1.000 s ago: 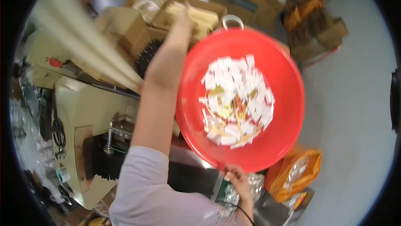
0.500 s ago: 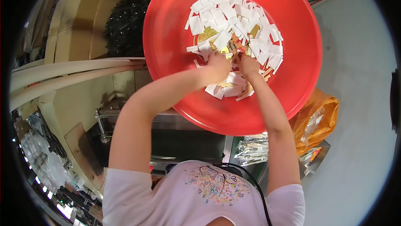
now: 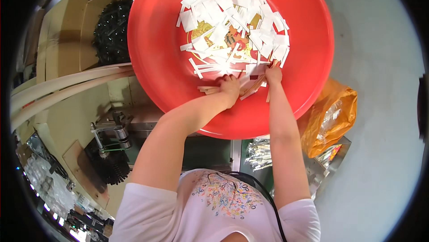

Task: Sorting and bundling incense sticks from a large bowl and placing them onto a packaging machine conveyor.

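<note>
Many small white paper packets (image 3: 214, 12) lie heaped in a big red basin (image 3: 308, 41). Thin light-brown strips or sticks (image 3: 209, 90) show among them at the near side. My left hand (image 3: 230, 91) rests on the near edge of the heap, fingers bent forward and slightly apart, with those strips beside it. Toward the right, my right hand (image 3: 273, 75) is closed, and narrow brownish strips (image 3: 275, 63) stick out past its fingers. Its fingertips are partly hidden. Bright glare washes out the packets between the hands. A gold and red print (image 3: 230, 41) shows on the basin's bottom.
A cardboard box (image 3: 67, 32) of shiny black pieces (image 3: 114, 32) stands at the left. Pale tubes (image 3: 76, 81) run toward the basin above a metal mechanism (image 3: 111, 139). An orange bag (image 3: 333, 112) and clear-wrapped thin items (image 3: 259, 153) lie at the near right.
Both hands have moved apart and toward me from the middle of the heap. More of the printed bottom shows. In the picture, the basin has shifted left and up.
</note>
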The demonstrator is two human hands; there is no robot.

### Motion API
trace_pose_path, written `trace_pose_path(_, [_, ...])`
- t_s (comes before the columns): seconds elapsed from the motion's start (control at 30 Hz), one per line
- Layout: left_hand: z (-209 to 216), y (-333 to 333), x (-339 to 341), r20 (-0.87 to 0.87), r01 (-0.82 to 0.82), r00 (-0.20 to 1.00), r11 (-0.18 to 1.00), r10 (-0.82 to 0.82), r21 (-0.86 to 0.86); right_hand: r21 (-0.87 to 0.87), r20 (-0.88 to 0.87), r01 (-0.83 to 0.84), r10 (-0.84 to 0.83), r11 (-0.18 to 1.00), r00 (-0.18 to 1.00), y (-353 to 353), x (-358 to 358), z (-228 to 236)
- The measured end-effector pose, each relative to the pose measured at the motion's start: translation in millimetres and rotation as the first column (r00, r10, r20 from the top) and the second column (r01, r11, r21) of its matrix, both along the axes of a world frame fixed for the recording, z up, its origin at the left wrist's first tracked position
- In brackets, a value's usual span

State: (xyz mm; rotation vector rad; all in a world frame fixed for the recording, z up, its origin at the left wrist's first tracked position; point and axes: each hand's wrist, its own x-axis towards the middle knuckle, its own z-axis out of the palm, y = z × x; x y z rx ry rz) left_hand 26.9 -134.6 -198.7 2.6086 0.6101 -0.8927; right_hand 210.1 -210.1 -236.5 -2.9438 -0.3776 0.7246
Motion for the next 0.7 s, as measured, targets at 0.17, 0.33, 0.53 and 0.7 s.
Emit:
trace_pose_path(0.17, [20, 52, -4, -0.077, -0.264, 0.963, 0.846, 0.258, -0.463, 0.241, -0.107, 0.130, -0.107, 0.962, 0.988, 19, 24, 6])
trace_pose_path(0.33, [70, 147, -20, -0.124, -0.490, 0.648, 0.287, 0.751, -0.823, 0.675, -0.144, 0.169, -0.096, 0.718, 0.985, 44, 36, 125])
trace_pose_path(0.53, [155, 113, -53, -0.484, -0.198, 0.458, -0.445, 0.746, -0.874, 0.622, -0.737, 0.590, 0.128, 0.515, 0.664, 38, -21, 216])
trace_pose_path(0.7, [217, 51, -77, -0.260, 0.061, 0.549, -0.348, 0.795, -0.935, 0.613, -0.744, 0.568, 0.157, 0.549, 0.650, 28, -115, 267])
